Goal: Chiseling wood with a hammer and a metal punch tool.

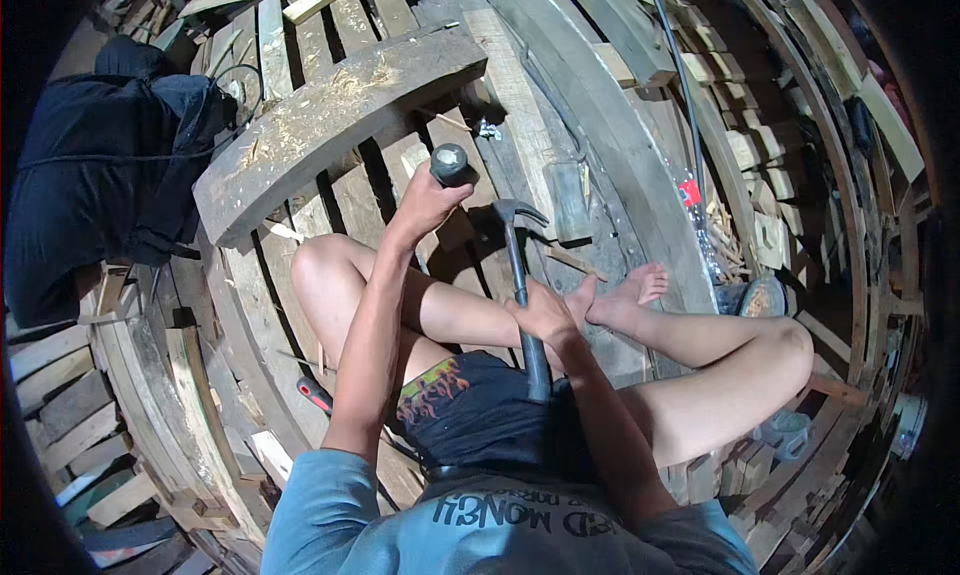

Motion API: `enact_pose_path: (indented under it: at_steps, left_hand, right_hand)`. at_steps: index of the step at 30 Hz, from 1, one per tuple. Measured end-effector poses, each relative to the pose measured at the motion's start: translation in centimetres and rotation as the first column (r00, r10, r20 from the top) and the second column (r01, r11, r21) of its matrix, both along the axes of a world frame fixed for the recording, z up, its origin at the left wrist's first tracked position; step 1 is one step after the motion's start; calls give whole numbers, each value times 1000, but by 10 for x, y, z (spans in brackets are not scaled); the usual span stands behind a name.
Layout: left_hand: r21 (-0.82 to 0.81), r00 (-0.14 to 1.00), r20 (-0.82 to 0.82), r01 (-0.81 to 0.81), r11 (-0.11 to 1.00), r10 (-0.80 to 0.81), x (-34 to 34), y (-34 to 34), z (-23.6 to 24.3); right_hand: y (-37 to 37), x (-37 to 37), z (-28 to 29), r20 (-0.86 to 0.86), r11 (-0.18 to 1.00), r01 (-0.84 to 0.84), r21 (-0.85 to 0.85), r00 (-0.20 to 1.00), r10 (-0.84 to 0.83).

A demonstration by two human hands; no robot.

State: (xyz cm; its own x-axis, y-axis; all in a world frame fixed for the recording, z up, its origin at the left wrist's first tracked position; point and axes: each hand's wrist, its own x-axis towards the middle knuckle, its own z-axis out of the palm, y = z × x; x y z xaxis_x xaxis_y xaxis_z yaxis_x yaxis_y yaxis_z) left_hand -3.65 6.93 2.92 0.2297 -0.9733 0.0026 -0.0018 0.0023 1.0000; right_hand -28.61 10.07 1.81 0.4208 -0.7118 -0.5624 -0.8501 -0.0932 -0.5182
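Note:
My left hand [430,203] grips an upright dark cylindrical handle [449,163] with a worn pale metal top; its lower end is hidden. My right hand [541,313] is closed round the shaft of a dark claw hammer [514,247], whose head points away from me and whose grip end lies over my shorts. Just beyond my left hand is a thick curved timber [340,95] with wood shavings on top. My bare legs are bent on the slatted wooden floor around both hands. A red-and-black handled tool [314,393] lies beside my left thigh.
Dark cloth [95,185] with a cord over it is heaped at left. A long curved beam [590,95] runs along the right, near a plastic bottle [700,225], a sandal [762,297] and stacked offcuts [750,135]. A plastic jug [785,433] sits at lower right.

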Motion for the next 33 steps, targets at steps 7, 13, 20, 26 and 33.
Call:
enact_pose_path:
  at_steps: [7, 13, 20, 26, 33]
  left_hand:
    - [53, 992, 121, 40, 998, -46, -7, 6, 3]
    - [-4, 993, 114, 16, 1000, -15, -14, 5, 9]
    - [-56, 991, 130, -32, 998, 39, -12, 8, -1]
    - [-162, 990, 137, -13, 987, 35, -16, -1, 0]
    - [-74, 974, 226, -11, 997, 27, -15, 3, 6]
  right_hand:
    - [-21, -10, 28, 279, 909, 275, 313, 888, -365]
    - [-29, -6, 141, 451, 903, 232, -362, 891, -48]
    - [-8, 14, 210, 533, 855, 199, -479, 840, 103]
    - [-10, 10, 171, 246, 878, -57, -475, 950, 194]
    - [-5, 21, 188, 484, 864, 181, -470, 872, 80]
